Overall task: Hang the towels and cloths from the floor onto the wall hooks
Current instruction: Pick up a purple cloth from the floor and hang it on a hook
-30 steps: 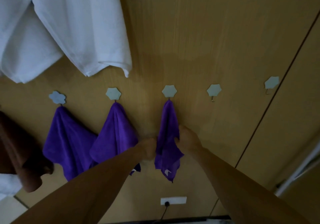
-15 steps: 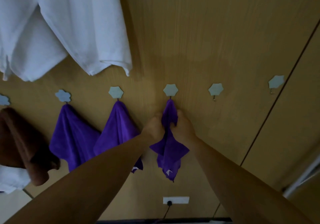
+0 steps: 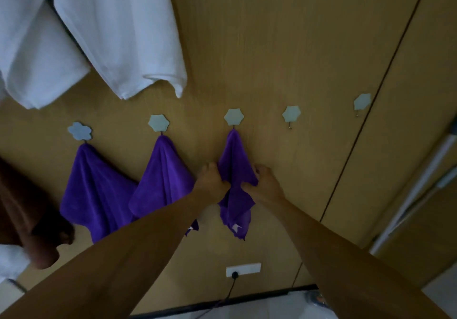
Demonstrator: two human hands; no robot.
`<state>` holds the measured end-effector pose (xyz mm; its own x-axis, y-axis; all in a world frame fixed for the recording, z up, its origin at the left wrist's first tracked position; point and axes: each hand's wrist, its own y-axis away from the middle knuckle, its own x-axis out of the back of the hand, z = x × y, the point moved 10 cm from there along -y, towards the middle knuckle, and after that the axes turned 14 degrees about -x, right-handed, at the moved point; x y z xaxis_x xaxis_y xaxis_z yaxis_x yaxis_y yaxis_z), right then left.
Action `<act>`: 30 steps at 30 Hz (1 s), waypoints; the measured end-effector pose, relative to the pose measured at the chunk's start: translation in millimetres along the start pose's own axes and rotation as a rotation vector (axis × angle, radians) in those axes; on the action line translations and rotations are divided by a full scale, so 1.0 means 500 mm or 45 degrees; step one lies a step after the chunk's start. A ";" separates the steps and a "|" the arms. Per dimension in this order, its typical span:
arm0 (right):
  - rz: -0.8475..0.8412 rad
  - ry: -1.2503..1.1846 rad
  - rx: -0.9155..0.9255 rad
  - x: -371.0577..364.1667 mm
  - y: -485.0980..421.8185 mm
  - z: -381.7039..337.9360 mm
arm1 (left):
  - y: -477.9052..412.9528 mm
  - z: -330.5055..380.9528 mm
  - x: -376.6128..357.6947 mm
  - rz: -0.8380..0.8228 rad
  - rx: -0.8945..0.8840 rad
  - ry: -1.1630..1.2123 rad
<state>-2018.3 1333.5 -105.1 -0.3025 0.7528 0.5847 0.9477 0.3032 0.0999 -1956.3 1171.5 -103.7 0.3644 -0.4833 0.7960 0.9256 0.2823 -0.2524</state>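
Note:
A purple cloth (image 3: 235,165) hangs from the third flower-shaped hook (image 3: 234,116) on the wooden wall. My left hand (image 3: 210,179) grips its left edge and my right hand (image 3: 265,181) grips its right edge, at mid-height. Two more purple cloths (image 3: 95,192) (image 3: 163,177) hang from the hooks (image 3: 79,130) (image 3: 159,122) to the left. Two hooks (image 3: 291,114) (image 3: 362,101) to the right are bare.
A large white towel (image 3: 99,34) hangs at the upper left. A brown towel (image 3: 27,219) hangs at the far left edge. A white wall socket (image 3: 243,269) with a black cable sits low on the wall. A pale pole (image 3: 415,195) leans at the right.
Both hands have slid down the cloth from just under the hook to its middle, and the cloth now hangs wider between them.

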 end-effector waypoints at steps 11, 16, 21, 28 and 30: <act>0.255 0.500 -0.302 -0.008 0.256 0.093 | 0.157 0.008 -0.043 -0.325 -0.375 -0.136; 0.323 0.549 -0.546 0.012 0.458 0.191 | 0.302 0.076 -0.119 -0.642 -0.569 -0.190; 0.500 0.523 -0.835 0.091 0.699 0.306 | 0.464 0.231 -0.187 -0.846 -0.819 -0.187; 0.730 0.336 -1.167 0.106 1.125 0.430 | 0.836 0.423 -0.280 -1.158 -1.237 -0.156; 0.776 0.314 -1.289 0.083 1.274 0.460 | 0.970 0.458 -0.298 -1.267 -1.350 -0.127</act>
<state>-1450.7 1692.2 -202.5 0.1455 0.4475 0.8824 0.6118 -0.7416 0.2752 -1585.2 1570.4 -218.9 -0.4270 -0.0387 0.9034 0.4415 -0.8808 0.1709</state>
